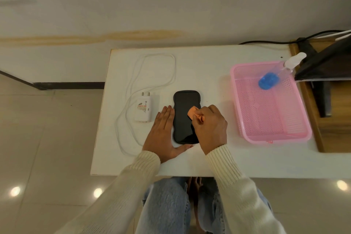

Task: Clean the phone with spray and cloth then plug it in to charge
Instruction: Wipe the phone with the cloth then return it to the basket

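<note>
Phone [183, 118] mid-table [209, 66], charger [143, 109] just left, basket [269, 137] right, spray bottle [279, 74] seemingly leaning inside it.

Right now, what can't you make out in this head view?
- Phone screen's lower right: covered by the right hand bunching the orange cloth.
- Charger label: too small to read.
- White cable phone-end plug: not visible.
- Spray bottle in the pink basket: liquid level unclear.
- Black object: cut off at the right edge.

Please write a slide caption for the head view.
Right hand wipes phone with cloth; left hand steadies it.
</note>
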